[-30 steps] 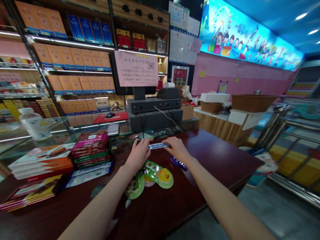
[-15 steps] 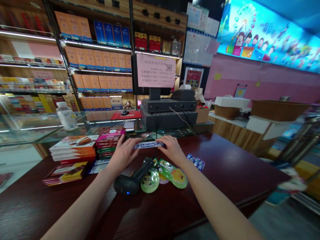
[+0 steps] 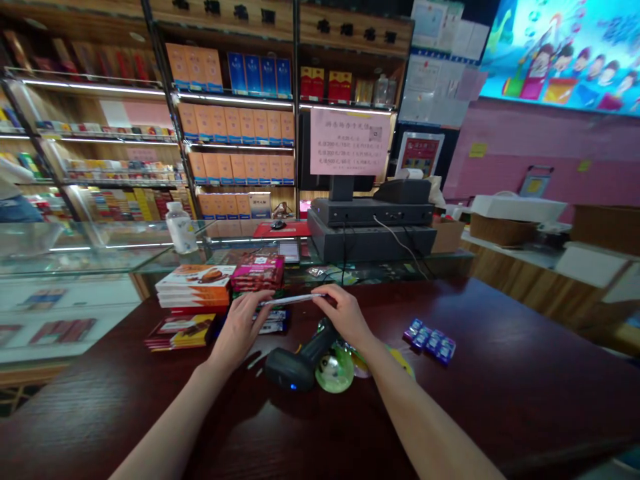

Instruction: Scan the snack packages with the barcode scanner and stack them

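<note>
A thin flat packet [image 3: 293, 300] is stretched level between my hands, its pale edge turned toward me. My left hand [image 3: 240, 328] pinches its left end, close to the stacked snack packs. At the right end, my right hand [image 3: 346, 319] grips it with fingers and thumb. Below them a black barcode scanner [image 3: 289, 368] lies on the table, a blue light glowing on it. Beside it is a round green panda-faced package [image 3: 334, 371], and a yellow one is partly hidden under my right forearm. Blue-and-white packets [image 3: 275, 320] lie just beyond my left fingers.
White-and-orange boxes [image 3: 195, 285], red-and-yellow packs [image 3: 187, 331] and magenta packs [image 3: 257, 270] are stacked at left. Small purple-blue packs [image 3: 430, 341] lie at right on the dark table [image 3: 500, 373]. Behind stand a bottle [image 3: 181, 230], glass counter and register [image 3: 373, 230].
The view has swung left, so the scene sits further right. The packet has tilted, its lettered blue-and-white face giving way to a thin pale edge. Both hands keep hold of it.
</note>
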Tool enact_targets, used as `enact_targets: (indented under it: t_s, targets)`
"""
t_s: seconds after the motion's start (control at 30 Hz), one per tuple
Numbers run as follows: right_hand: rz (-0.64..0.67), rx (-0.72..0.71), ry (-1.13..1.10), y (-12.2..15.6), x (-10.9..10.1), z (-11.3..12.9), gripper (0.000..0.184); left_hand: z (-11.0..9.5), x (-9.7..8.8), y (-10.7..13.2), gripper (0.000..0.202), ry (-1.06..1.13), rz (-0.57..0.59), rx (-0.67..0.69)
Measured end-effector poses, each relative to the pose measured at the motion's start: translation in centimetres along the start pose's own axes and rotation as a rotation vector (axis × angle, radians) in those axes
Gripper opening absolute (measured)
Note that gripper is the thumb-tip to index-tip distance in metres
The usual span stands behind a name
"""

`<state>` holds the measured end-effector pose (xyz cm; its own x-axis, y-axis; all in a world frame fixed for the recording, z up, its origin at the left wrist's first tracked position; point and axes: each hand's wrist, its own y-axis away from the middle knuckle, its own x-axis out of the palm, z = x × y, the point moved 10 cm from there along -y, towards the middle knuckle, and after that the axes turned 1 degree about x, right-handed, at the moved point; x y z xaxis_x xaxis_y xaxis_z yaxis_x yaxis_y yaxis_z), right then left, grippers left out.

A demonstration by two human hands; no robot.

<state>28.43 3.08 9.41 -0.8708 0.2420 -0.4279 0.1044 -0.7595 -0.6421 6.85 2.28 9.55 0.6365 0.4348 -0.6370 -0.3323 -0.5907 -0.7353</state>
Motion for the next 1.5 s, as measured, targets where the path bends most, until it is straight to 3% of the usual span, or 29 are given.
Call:
enact_targets:
  t_s: [0.2,0.37,0.53,0.7,1.0,1.27,1.5]
  targets:
    - [0.029,0.074,-0.063,0.2,1.2,-1.3,0.021,1.9,0.3,1.0,0.032,0.064,-0.077,-0.12]
    - [0.042,0.163,-0.099,0.3,1.4,-2.1,0.027,2.2,0.0,0.9,0.032,0.138,-0.143,-0.16]
    - [0.041,0.264,-0.119,0.8,1.6,-3.2,0.029,1.1,0.4,0.8,0.029,0.121,-0.053,-0.074]
    - [0.034,0.321,-0.172,1.1,1.9,-3.7,0.028,0.4,0.4,1.1,0.038,-0.052,0.012,0.017]
    - [0.062,0.287,-0.153,1.1,2.1,-3.1,0.028,-0.1,0.0,1.4,0.031,-0.242,-0.003,0.052]
    - [0.004,0.296,-0.166,1.0,0.8,-4.3,0.027,0.6,-1.2,1.4,0.03,-0.303,-0.063,0.023]
    - [0.056,0.236,-0.085,1.0,-1.0,-3.2,0.024,1.7,-1.9,1.7,0.028,-0.336,-0.077,-0.015]
